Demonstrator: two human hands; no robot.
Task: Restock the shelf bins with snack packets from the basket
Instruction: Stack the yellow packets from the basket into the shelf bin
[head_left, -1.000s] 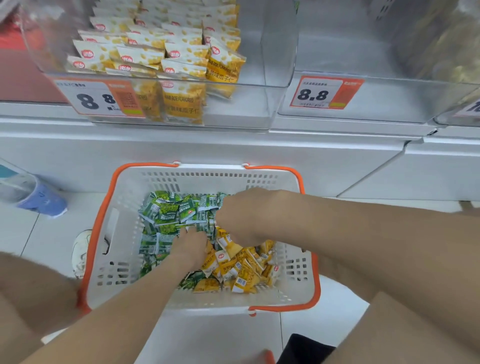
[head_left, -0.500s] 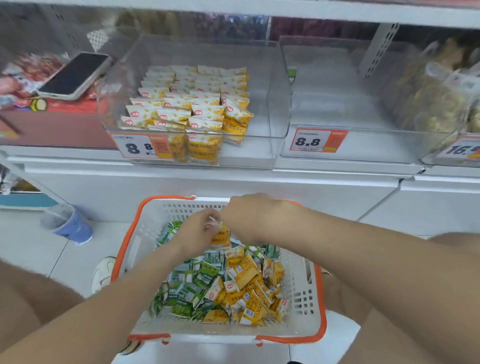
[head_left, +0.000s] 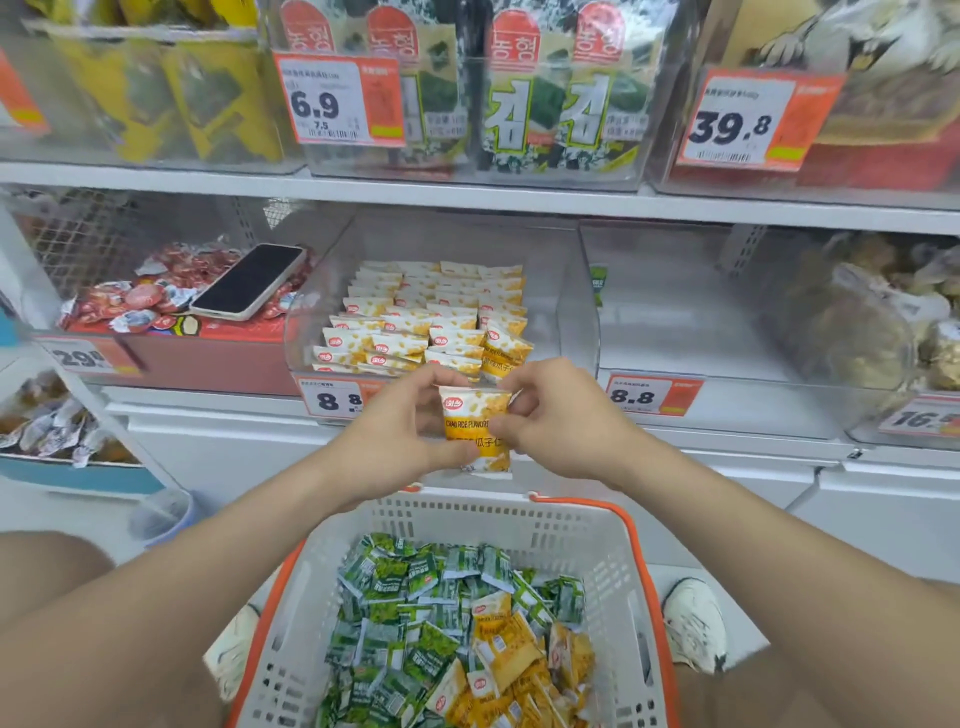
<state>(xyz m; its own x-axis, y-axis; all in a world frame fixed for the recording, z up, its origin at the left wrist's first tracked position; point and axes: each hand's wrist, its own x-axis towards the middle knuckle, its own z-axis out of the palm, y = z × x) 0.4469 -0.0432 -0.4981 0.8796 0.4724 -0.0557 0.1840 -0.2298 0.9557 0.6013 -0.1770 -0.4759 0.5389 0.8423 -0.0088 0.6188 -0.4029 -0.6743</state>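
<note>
Your L hand (head_left: 395, 441) + R hand (head_left: 566, 421) pinch upright yellow-white foil snack pkt (head_left: 470, 413); clear plastic bin (head_left: 574, 322) just beyond grip

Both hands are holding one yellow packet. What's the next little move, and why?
Probably carry the yellow packet forward into the clear bin right behind it: left hand and right hand pinch it, and that bin holds rows of matching packets.
</note>
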